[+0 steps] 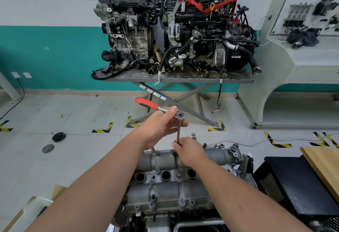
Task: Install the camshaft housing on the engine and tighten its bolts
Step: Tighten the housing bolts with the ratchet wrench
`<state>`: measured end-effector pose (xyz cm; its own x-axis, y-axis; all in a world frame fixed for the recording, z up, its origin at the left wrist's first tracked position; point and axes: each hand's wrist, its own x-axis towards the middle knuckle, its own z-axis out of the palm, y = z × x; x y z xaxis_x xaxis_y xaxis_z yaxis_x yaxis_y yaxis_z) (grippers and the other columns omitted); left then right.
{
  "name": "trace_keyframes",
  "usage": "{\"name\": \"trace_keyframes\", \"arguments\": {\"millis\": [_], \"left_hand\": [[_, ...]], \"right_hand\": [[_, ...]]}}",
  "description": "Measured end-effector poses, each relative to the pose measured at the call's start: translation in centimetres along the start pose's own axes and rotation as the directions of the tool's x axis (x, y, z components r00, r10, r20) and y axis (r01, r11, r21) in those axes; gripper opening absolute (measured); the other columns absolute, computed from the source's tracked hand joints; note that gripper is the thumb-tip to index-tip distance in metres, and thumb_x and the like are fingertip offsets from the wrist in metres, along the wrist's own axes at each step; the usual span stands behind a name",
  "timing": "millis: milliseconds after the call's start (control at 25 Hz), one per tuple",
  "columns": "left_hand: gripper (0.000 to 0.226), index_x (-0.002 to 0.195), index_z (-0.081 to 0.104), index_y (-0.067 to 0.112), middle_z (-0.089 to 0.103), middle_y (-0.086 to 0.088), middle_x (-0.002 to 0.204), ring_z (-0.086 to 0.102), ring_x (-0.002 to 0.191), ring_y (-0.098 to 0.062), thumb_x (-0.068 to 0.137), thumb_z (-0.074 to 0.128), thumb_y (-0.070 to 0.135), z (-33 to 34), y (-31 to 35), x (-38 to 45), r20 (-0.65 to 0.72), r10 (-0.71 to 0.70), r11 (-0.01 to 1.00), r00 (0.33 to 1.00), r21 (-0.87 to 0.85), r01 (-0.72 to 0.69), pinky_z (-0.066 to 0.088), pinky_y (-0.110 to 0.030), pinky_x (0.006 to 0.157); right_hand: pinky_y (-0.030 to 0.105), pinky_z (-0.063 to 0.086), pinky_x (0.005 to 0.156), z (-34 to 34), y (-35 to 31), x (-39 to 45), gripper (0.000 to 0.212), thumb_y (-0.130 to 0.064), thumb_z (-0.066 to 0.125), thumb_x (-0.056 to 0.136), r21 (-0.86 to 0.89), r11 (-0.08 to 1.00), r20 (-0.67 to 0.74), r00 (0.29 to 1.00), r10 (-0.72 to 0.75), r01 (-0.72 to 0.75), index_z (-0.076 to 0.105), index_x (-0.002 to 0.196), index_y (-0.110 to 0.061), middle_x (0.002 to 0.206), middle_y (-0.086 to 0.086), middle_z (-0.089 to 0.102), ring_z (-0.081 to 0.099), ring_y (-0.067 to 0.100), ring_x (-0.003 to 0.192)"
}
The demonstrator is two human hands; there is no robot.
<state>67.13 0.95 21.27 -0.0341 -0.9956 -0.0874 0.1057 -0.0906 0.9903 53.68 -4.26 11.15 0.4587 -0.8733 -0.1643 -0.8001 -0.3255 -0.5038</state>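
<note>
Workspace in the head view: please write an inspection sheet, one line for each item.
Surface: grey floor with yellow-black corner marks.
Job's things: camshaft housing sits on the engine; one bolt stands raised at its far edge.
Clutter: two black discs on the floor.
Grippers: left hand grips the ratchet near its head; right hand pinches the extension bar.
Cables: black cord at left wall; wires hang from the metal table.
Surroundings: two engines on that table; wooden board at right.

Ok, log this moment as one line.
left hand grips ratchet near its head | right hand pinches extension bar | over camshaft housing | bolt standing proud
</note>
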Motion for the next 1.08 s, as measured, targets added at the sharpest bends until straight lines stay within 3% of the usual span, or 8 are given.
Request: {"name": "trace_keyframes", "arguments": {"millis": [280,480,560,640,800,880,1000,1080], "left_hand": [[0.024,0.095,0.055,0.017,0.074,-0.004,0.09,0.072,0.093,-0.016,0.104,0.043,0.035,0.9,1.6,0.6,-0.07,-0.113,0.991,0.991,0.065,0.117,0.046,-0.043,0.087],[0.015,0.089,0.05,0.016,0.071,0.0,0.071,0.074,0.083,-0.018,0.095,0.039,0.023,2.4,3.9,1.3,-0.162,-0.116,0.901,0.98,0.398,0.172,0.045,-0.039,0.077],[0.019,0.088,0.05,0.018,0.07,-0.001,0.073,0.073,0.083,-0.021,0.098,0.035,0.022,3.0,4.5,1.5,-0.118,-0.041,0.729,0.992,0.675,0.11,0.047,-0.036,0.071],[0.026,0.082,0.044,0.021,0.061,-0.001,0.079,0.066,0.08,-0.023,0.104,0.032,0.03,3.2,4.7,1.9,-0.013,0.027,0.415,1.0,0.91,0.001,0.046,-0.036,0.066],[0.032,0.101,0.053,0.028,0.048,0.004,0.096,0.05,0.088,-0.022,0.104,0.03,0.05,3.3,4.1,1.7,0.176,0.133,-0.276,0.975,0.952,-0.135,0.036,-0.036,0.068],[0.039,0.106,0.064,0.028,0.053,0.002,0.109,0.052,0.101,-0.022,0.1,0.035,0.053,3.0,3.2,1.2,0.281,0.258,-0.382,0.924,0.909,-0.169,0.032,-0.036,0.072],[0.031,0.078,0.073,0.025,0.067,0.002,0.109,0.063,0.1,-0.025,0.091,0.055,0.046,2.3,1.2,0.5,0.399,0.602,-0.375,0.691,0.906,-0.196,0.039,-0.039,0.074],[0.024,0.07,0.072,0.027,0.071,0.005,0.112,0.064,0.105,-0.022,0.088,0.069,0.042,2.1,-0.3,0.6,0.331,0.741,-0.296,0.585,0.942,-0.158,0.037,-0.042,0.085]], "right_hand": [[0.034,0.042,0.071,0.0,0.1,0.1,0.039,-0.043,0.043,0.101,0.003,1.0,0.003,1.0,0.005,-0.005,0.048,0.067,-0.024,0.082,0.002,0.063,0.06,0.03,0.088],[0.034,0.04,0.071,0.0,0.2,0.2,0.034,-0.043,0.042,0.101,-0.037,0.999,0.002,1.0,-0.017,0.017,0.052,0.074,-0.025,0.084,0.002,0.062,0.059,0.028,0.087],[0.035,0.041,0.071,0.0,0.2,0.2,0.035,-0.043,0.042,0.102,-0.042,0.999,0.002,1.0,-0.024,0.024,0.054,0.074,-0.024,0.084,0.001,0.063,0.058,0.027,0.086],[0.036,0.045,0.075,0.0,0.2,0.1,0.033,-0.042,0.043,0.101,-0.032,0.999,0.001,1.0,-0.027,0.027,0.062,0.083,-0.022,0.091,0.004,0.069,0.062,0.028,0.09],[0.036,0.045,0.075,0.0,0.1,0.1,0.03,-0.042,0.044,0.1,-0.016,0.999,-0.016,0.999,-0.039,0.038,0.063,0.085,-0.024,0.094,0.004,0.069,0.062,0.03,0.095],[0.036,0.04,0.072,-0.1,0.0,-0.1,0.031,-0.041,0.044,0.101,-0.02,0.999,-0.019,0.999,-0.032,0.031,0.053,0.075,-0.026,0.092,0.004,0.067,0.061,0.031,0.096],[0.033,0.035,0.068,-0.2,-0.1,-0.2,0.037,-0.037,0.043,0.102,-0.061,0.998,-0.029,0.999,-0.022,0.02,0.043,0.067,-0.024,0.084,0.003,0.06,0.061,0.03,0.094],[0.024,0.039,0.063,-0.3,-0.3,-0.5,0.03,-0.031,0.042,0.104,0.023,0.999,-0.016,0.999,-0.043,0.044,0.054,0.08,-0.018,0.083,0.002,0.057,0.061,0.029,0.094]]}}
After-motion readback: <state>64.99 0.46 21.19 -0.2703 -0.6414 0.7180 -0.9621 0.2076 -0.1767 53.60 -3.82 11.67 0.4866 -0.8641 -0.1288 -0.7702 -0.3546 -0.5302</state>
